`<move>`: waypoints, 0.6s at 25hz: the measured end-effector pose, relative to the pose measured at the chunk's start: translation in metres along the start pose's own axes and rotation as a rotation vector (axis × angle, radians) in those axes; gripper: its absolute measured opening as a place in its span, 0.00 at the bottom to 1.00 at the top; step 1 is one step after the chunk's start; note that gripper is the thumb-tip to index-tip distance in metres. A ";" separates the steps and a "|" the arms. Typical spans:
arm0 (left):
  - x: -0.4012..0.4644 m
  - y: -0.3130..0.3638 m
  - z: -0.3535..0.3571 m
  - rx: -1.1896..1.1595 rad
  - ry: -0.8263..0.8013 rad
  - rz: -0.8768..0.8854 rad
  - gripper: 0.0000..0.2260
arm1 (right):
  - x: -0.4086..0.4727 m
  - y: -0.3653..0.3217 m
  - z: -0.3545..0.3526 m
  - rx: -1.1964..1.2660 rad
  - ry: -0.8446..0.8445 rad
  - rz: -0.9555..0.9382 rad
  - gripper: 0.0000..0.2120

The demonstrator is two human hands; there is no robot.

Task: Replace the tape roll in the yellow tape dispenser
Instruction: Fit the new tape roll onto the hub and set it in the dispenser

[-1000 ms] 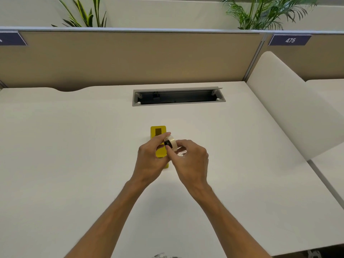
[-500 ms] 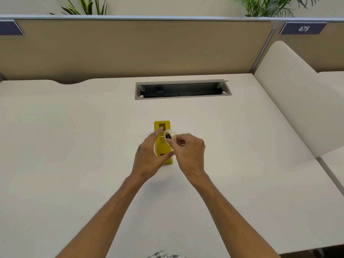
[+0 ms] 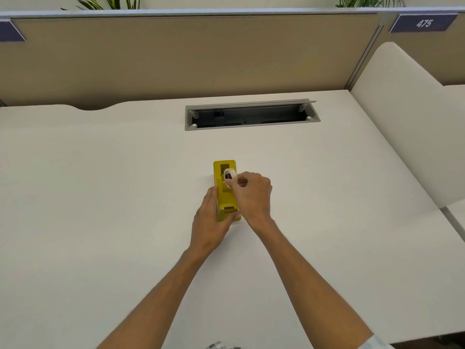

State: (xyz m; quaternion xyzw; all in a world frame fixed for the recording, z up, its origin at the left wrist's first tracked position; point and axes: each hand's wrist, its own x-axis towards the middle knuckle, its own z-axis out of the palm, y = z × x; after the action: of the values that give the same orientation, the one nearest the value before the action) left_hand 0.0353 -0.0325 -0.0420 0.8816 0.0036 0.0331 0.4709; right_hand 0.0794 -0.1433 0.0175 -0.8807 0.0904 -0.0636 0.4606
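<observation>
On a pale bench [image 3: 100,197], the left hand [image 3: 210,220] grips the near end of the yellow tape dispenser [image 3: 225,195], apparently to keep it from sliding. The right hand [image 3: 253,193] pinches a cream tape roll [image 3: 231,178] upright at the dispenser's open cradle, seemingly lining it up to seat.

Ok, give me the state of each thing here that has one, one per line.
Dispenser: upright on desk, held steady.
Tape roll: on edge, over the dispenser's slot; seated or not, cannot tell.
Left hand: grips the dispenser.
Right hand: pinches the roll.
Cable tray: lid open.
</observation>
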 end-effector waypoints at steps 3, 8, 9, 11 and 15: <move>-0.003 -0.009 0.001 0.071 0.000 0.005 0.38 | 0.005 -0.002 0.007 -0.037 0.002 -0.003 0.11; -0.005 -0.015 0.002 0.101 0.018 0.010 0.37 | 0.011 -0.008 0.017 -0.114 0.018 -0.040 0.13; -0.005 -0.016 0.002 0.101 0.024 0.015 0.37 | 0.012 -0.009 0.018 -0.121 0.016 -0.038 0.13; -0.006 -0.018 0.002 0.103 0.036 0.031 0.37 | 0.014 -0.010 0.020 -0.140 0.002 -0.034 0.13; -0.008 -0.019 0.004 0.106 0.056 0.046 0.39 | 0.016 -0.009 0.023 -0.177 0.001 -0.025 0.13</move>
State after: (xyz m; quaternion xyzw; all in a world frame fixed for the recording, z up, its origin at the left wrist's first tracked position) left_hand 0.0282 -0.0255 -0.0605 0.9038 -0.0020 0.0683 0.4225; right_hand 0.1000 -0.1232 0.0120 -0.9191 0.0849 -0.0616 0.3799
